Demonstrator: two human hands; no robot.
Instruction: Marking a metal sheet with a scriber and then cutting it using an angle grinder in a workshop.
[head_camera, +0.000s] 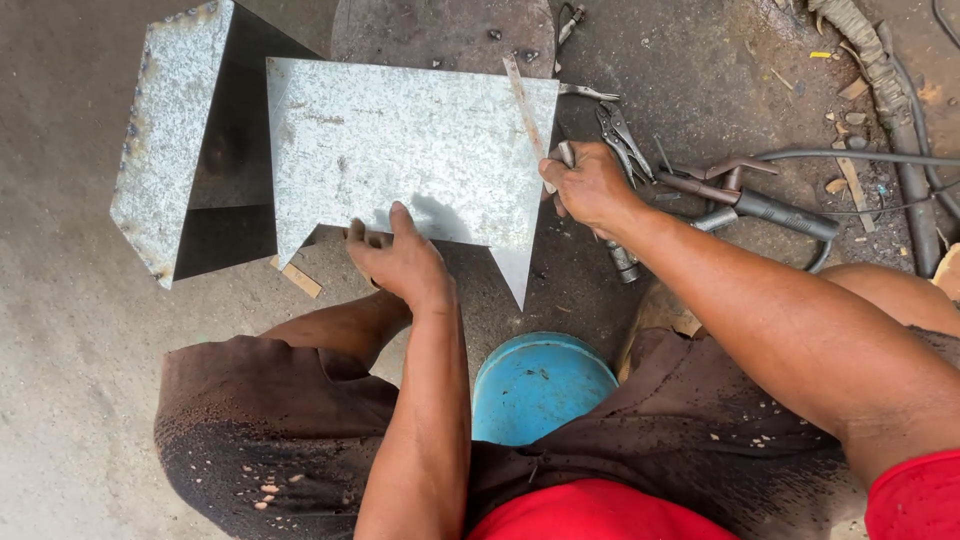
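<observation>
A flat galvanised metal sheet (400, 150) with pointed lower corners lies in front of me on the concrete floor. My left hand (398, 258) grips its near edge, thumb on top. My right hand (590, 185) holds the sheet's right edge and is closed on a small metal tool. A thin steel ruler (525, 110) lies slanted across the sheet's right side, reaching down towards my right hand.
A folded galvanised metal box piece (175, 130) stands at the left. Locking pliers (622, 135), a welding electrode holder (760, 205) with cables and a hammer lie to the right. A blue round stool (535, 385) is under me. A dark round plate (440, 30) lies behind the sheet.
</observation>
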